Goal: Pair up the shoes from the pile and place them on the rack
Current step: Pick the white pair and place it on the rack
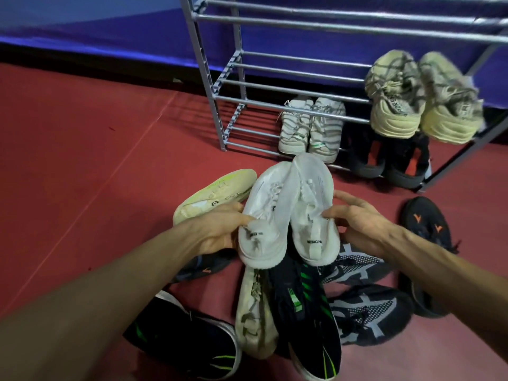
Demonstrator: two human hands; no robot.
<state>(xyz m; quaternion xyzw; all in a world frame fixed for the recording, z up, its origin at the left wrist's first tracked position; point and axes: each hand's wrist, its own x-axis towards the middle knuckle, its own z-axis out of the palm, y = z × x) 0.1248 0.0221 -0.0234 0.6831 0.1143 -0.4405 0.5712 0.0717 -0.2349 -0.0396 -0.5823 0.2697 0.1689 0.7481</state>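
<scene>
Two white sneakers are held side by side above the pile, toes pointing away from me. My left hand (220, 229) grips the collar of the left white sneaker (264, 215). My right hand (357, 221) grips the collar of the right white sneaker (310, 210). The grey metal rack (291, 99) stands beyond them. It holds a beige knit pair (417, 100) on the middle tier at right, a white striped pair (310, 127) and a black and red pair (390, 158) on the bottom tier.
On the red floor lie a pale yellow shoe (217, 193), a cream shoe (255, 312), two black shoes with green stripes (308, 320) (189, 339), two grey mesh shoes (365, 312) and a black shoe with orange marks (428, 237). A blue wall is behind the rack.
</scene>
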